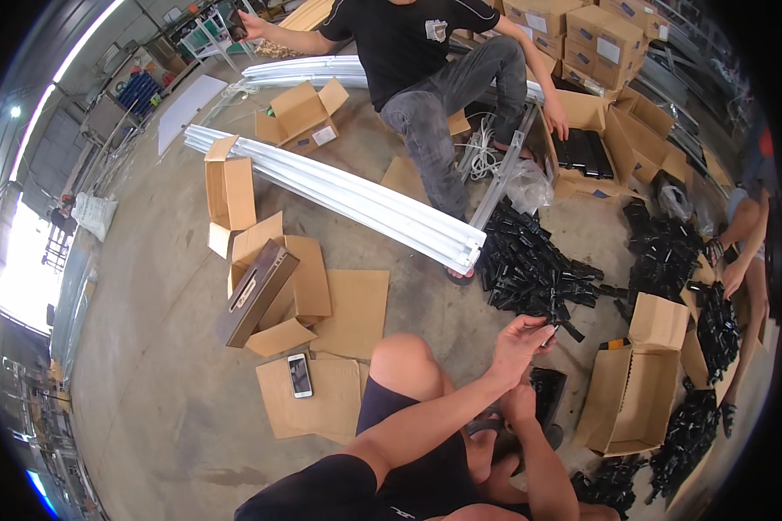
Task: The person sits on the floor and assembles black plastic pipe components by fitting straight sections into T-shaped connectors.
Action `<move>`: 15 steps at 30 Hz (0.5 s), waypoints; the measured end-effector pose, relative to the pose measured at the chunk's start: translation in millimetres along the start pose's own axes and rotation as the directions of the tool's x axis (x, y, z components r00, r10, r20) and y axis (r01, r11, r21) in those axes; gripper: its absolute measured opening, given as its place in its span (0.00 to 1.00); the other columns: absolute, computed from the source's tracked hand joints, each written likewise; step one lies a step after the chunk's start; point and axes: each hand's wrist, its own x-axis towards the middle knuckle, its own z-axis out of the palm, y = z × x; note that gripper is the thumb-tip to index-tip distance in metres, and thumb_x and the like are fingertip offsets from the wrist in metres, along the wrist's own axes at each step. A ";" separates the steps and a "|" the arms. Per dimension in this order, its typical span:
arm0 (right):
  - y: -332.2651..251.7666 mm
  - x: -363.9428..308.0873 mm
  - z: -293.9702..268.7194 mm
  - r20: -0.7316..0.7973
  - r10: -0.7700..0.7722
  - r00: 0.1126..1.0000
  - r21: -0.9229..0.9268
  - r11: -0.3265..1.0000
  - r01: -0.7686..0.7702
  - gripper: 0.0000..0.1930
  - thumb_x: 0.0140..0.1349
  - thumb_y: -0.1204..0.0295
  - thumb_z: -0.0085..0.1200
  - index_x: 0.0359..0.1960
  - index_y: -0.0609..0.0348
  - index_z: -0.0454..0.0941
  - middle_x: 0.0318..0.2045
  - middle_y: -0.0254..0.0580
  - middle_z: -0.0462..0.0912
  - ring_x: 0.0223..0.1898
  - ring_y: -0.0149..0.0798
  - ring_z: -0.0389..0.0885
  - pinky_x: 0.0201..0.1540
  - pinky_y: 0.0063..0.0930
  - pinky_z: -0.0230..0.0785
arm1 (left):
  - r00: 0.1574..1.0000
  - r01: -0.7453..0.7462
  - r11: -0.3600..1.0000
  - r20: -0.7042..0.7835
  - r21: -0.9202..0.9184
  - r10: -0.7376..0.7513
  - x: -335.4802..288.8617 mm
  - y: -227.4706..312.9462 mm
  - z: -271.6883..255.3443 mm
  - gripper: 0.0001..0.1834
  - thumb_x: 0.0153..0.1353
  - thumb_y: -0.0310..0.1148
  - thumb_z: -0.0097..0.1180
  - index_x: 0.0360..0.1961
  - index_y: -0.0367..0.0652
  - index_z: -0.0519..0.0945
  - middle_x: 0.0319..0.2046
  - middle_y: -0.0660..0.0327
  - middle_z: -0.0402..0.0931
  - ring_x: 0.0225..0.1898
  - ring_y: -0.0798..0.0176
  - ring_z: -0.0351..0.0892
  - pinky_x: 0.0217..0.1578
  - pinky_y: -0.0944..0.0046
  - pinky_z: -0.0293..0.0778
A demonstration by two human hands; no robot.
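My left hand [523,346] reaches forward with thumb and fingers pinched together at the near edge of a pile of small black plastic parts [539,265]. Something small shows at its fingertips, too small to name. Closer to me, my right hand [519,405] is closed, its fingers curled beside my leg. What it grips, if anything, is hidden. Just right of it lies a dark tray-like thing [548,395], partly covered by my arm. An open cardboard box [613,404] stands farther right, with its flap raised.
A bundle of long white metal profiles [339,195] lies across the floor. Opposite me sits a person [408,61], one hand at a carton [573,184] of black parts. Another person's hand [734,276] is over more black parts at right. A phone [300,376] rests on flattened cardboard [274,408].
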 end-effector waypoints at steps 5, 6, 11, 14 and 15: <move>-24.2 -77.2 -92.7 -0.263 0.076 0.962 0.253 0.967 -0.007 0.06 0.58 0.80 0.59 0.37 0.65 0.83 0.34 0.56 0.84 0.36 0.55 0.83 0.42 0.41 0.76 | 0.998 0.035 0.999 0.053 0.013 -0.036 -14.6 -14.1 5.2 0.12 0.66 0.28 0.66 0.48 0.38 0.80 0.40 0.59 0.85 0.38 0.66 0.86 0.38 0.67 0.83; -19.0 -91.4 -104.4 -0.298 0.114 0.948 0.284 0.958 -0.026 0.05 0.60 0.80 0.59 0.37 0.65 0.83 0.33 0.53 0.84 0.35 0.50 0.83 0.41 0.39 0.75 | 0.996 0.053 0.999 0.065 0.002 -0.053 -18.2 -20.2 5.3 0.12 0.66 0.28 0.66 0.48 0.38 0.80 0.40 0.60 0.85 0.38 0.66 0.86 0.38 0.67 0.83; -4.0 -131.9 -131.6 -0.321 0.377 0.869 0.686 0.725 -0.061 0.05 0.68 0.78 0.56 0.42 0.65 0.82 0.34 0.35 0.82 0.35 0.29 0.80 0.38 0.25 0.73 | 0.979 0.185 0.982 0.074 0.037 -0.187 -44.7 -39.0 11.1 0.12 0.66 0.29 0.66 0.48 0.39 0.79 0.40 0.60 0.84 0.38 0.65 0.87 0.37 0.68 0.84; -8.7 -134.4 -136.0 -0.347 0.407 0.845 0.724 0.689 -0.034 0.06 0.70 0.78 0.55 0.45 0.66 0.80 0.37 0.31 0.80 0.36 0.24 0.77 0.39 0.20 0.71 | 0.971 0.225 0.972 0.063 0.067 -0.229 -55.6 -48.9 9.8 0.12 0.67 0.31 0.66 0.48 0.39 0.79 0.40 0.60 0.84 0.38 0.64 0.87 0.37 0.68 0.84; -8.3 -134.5 -134.2 -0.347 0.400 0.848 0.737 0.676 -0.018 0.07 0.70 0.78 0.55 0.46 0.67 0.80 0.37 0.32 0.81 0.36 0.24 0.77 0.39 0.20 0.71 | 0.969 0.233 0.970 0.066 0.065 -0.238 -55.6 -53.5 7.0 0.12 0.67 0.31 0.66 0.48 0.39 0.79 0.40 0.60 0.84 0.38 0.64 0.87 0.37 0.68 0.84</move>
